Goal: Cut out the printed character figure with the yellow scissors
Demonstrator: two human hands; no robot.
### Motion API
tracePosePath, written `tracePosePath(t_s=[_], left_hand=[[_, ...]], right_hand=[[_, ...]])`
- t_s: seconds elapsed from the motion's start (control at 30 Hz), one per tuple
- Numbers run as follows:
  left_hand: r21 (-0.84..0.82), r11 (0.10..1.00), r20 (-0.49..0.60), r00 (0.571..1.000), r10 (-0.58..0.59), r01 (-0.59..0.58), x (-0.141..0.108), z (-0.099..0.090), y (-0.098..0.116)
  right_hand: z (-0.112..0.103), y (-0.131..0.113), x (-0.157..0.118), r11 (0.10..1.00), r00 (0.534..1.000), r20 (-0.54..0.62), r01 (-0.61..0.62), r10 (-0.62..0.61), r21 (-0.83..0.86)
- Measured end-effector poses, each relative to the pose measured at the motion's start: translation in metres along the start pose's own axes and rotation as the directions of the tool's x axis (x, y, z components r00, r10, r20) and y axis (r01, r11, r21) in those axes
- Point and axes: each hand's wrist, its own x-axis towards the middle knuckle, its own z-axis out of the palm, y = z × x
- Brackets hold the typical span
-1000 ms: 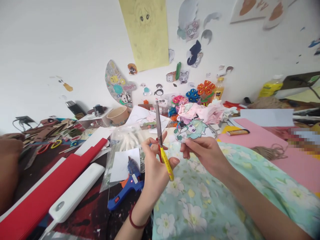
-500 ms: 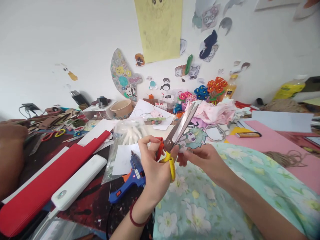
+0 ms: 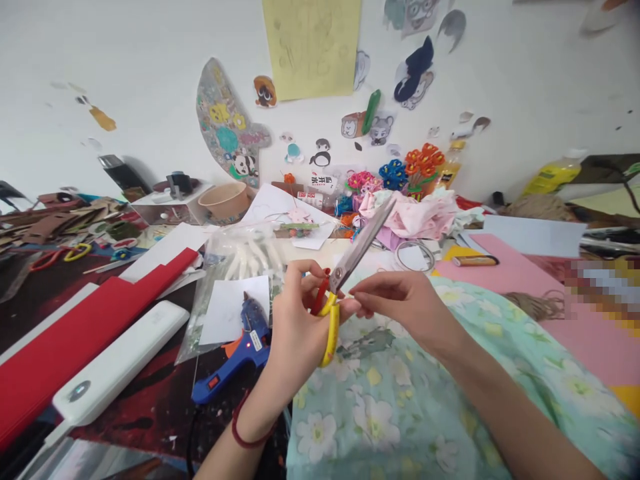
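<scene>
My left hand (image 3: 305, 323) is wrapped round the red and yellow handles of a pair of scissors (image 3: 363, 241), whose blades look closed and point up to the right. Close beside the handles, my right hand (image 3: 400, 297) has its thumb and fingers pinched together near the left fingertips; what they hold, if anything, is too small to make out. Below the hands, a blurred grey-green paper cutout (image 3: 371, 341) shows against the green floral cloth (image 3: 370, 413).
Left of my hands a blue glue gun (image 3: 235, 360) rests by white paper, with its small light lit. A white bar-shaped device (image 3: 123, 360) and a red strip (image 3: 100, 313) lie further left. Pink cloth (image 3: 420, 213), craft flowers (image 3: 423, 163) and a bowl (image 3: 225, 200) stand at the back.
The cutout with the green-haired figure has left my right fingers and dropped toward the cloth. My right hand has closed into a pinch beside the scissors. The view has shifted slightly.
</scene>
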Motion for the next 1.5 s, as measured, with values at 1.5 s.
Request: tracePosePath(t_s=[1.5], left_hand=[[-0.265, 0.960, 0.019, 0.995, -0.095, 0.096, 0.005, 0.013, -0.007]], right_hand=[[-0.003, 0.019, 0.010, 0.994, 0.978, -0.205, 0.063, -0.043, 0.093]])
